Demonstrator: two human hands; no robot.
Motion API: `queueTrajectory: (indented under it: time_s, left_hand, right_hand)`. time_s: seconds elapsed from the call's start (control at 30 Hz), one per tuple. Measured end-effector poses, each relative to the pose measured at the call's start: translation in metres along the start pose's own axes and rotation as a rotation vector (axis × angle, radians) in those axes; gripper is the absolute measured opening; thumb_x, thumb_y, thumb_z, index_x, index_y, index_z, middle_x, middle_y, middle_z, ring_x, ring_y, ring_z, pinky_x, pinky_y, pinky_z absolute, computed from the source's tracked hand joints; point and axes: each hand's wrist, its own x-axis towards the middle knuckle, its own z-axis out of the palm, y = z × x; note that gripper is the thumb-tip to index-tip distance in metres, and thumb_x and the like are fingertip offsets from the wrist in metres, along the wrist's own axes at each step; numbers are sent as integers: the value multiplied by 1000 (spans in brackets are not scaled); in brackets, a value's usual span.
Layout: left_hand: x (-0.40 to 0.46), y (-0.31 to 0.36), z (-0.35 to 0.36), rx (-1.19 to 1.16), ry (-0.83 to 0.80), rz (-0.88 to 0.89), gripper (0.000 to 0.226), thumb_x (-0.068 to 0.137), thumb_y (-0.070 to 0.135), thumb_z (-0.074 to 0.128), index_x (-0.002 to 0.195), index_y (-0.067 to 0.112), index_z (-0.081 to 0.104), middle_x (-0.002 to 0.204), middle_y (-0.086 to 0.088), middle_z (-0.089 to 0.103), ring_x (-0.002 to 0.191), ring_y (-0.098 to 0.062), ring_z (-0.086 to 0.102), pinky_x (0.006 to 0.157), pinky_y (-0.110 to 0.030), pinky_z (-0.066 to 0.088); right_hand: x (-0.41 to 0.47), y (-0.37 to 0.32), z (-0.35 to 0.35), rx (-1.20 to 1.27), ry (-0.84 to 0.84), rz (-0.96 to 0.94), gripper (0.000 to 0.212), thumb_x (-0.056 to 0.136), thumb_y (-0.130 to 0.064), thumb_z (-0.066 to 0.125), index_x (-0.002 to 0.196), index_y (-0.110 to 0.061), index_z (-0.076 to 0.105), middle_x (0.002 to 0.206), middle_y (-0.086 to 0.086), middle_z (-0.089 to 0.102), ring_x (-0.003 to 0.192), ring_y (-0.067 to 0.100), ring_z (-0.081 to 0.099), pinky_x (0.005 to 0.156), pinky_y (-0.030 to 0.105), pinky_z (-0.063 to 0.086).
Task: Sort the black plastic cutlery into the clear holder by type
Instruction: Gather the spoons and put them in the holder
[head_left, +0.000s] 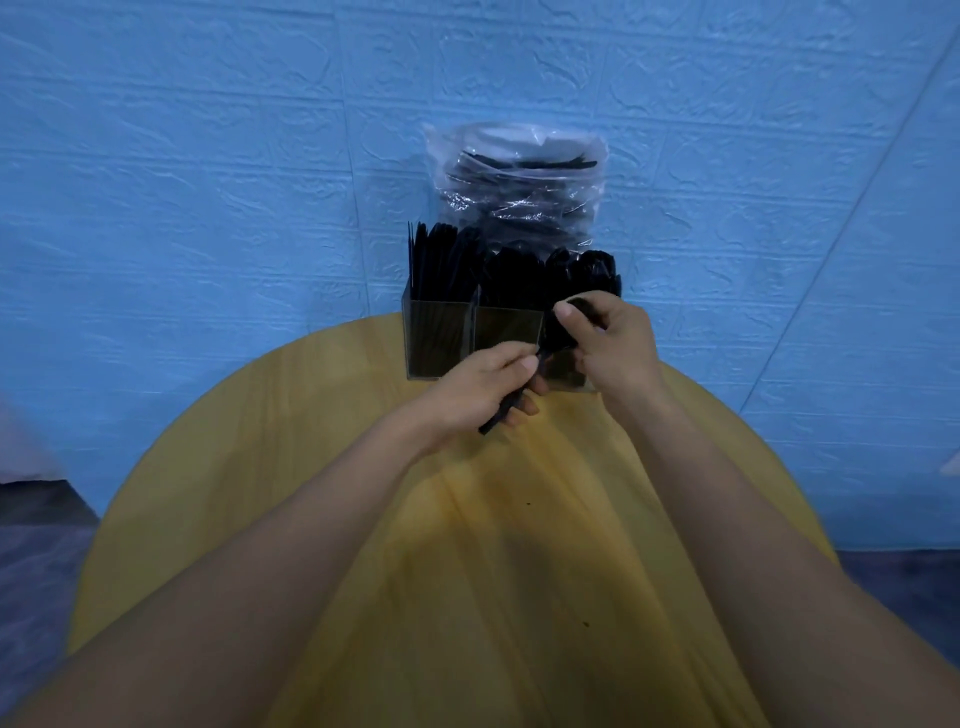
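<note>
Floor, dark and blurred, shows past the left rim of the round yellow table, whose wooden top lies bare from that rim in to the forearms. At the table's far edge, against the blue wall, stands the clear holder. Its left compartment is packed with upright black cutlery, the middle and right ones likewise filled, though the types are too dark to tell. Behind it, touching the wall, sits a clear plastic bag of more black pieces.

Just in front of the holder, the left hand curls its fingers round the handles of a small bundle of black cutlery, the handle ends poking out below the palm. The right hand pinches the bundle's upper ends between thumb and curled fingers, right before the holder's right compartment.

Right of the arms, bare tabletop runs to the curved rim, floor beyond.
</note>
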Motion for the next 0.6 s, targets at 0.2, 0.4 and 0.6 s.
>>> queueTrajectory:
  time_s: [0.2, 0.4, 0.6]
  left_hand:
    - [34, 14, 5, 208, 49, 122, 23, 100, 9, 39, 109, 16, 59, 85, 4, 60, 73, -5, 56, 65, -15, 47]
    - [59, 14, 3, 661, 335, 335, 35, 98, 15, 47, 132, 13, 51, 126, 0, 50, 113, -11, 49, 97, -23, 40]
    - [65, 0, 2, 1138, 270, 402, 46, 94, 9, 47, 139, 16, 42, 138, -1, 44, 123, -17, 43, 103, -31, 38]
  right_hand:
    - [21, -1, -27, -17, 3, -2, 12, 90, -13, 62, 88, -6, 53, 60, 3, 49, 48, 13, 46, 46, 25, 39]
    - [49, -7, -62, -69, 298, -86, 6, 91, -9, 59, 90, -5, 55, 69, -1, 57, 42, 2, 53, 57, 30, 51]
    - [59, -17, -65, -135, 388, -261, 5, 91, -8, 57, 86, -10, 56, 73, -5, 58, 45, 4, 56, 56, 21, 51]
